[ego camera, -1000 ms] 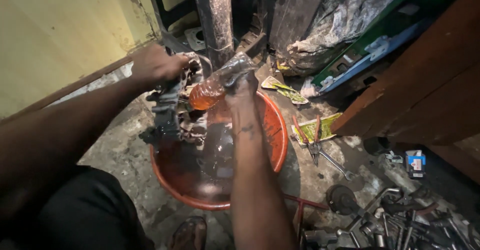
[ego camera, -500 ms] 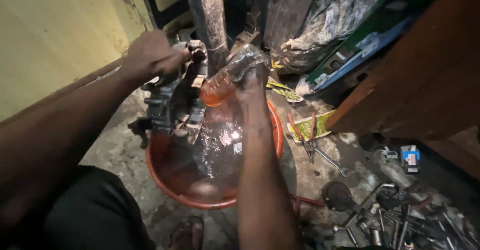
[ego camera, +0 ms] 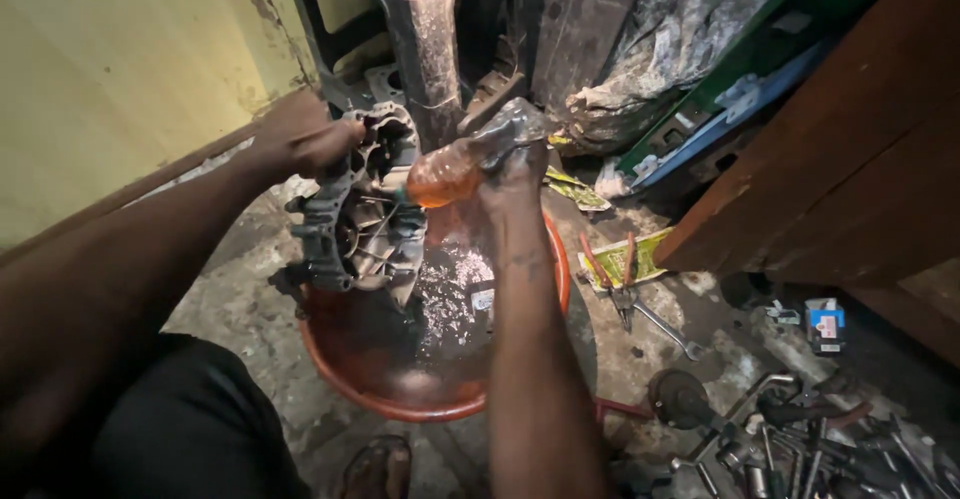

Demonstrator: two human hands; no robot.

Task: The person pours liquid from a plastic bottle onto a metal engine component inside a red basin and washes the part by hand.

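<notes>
My left hand (ego camera: 322, 146) grips the top of a grey cast metal engine casing (ego camera: 357, 221) and holds it upright over a round orange basin (ego camera: 400, 395). My right hand (ego camera: 512, 171) is wrapped around a clear plastic bottle (ego camera: 462, 164) that is tipped sideways, its neck pointing at the casing. The bottle holds an orange liquid. Dark wet liquid lies in the bottom of the basin. My right forearm runs across the basin and hides part of its right side.
Pliers with red handles (ego camera: 617, 277) and a spanner (ego camera: 665, 327) lie on the dirty floor to the right. Several sockets and tools (ego camera: 790, 439) are heaped at the lower right. A dark stool leg (ego camera: 432, 49), a wooden cabinet (ego camera: 850, 159) and a yellow wall (ego camera: 110, 69) surround me.
The casing has been lifted and turned more upright in my left hand. The bottle stays tipped toward it, and both hands have shifted slightly with the view.
</notes>
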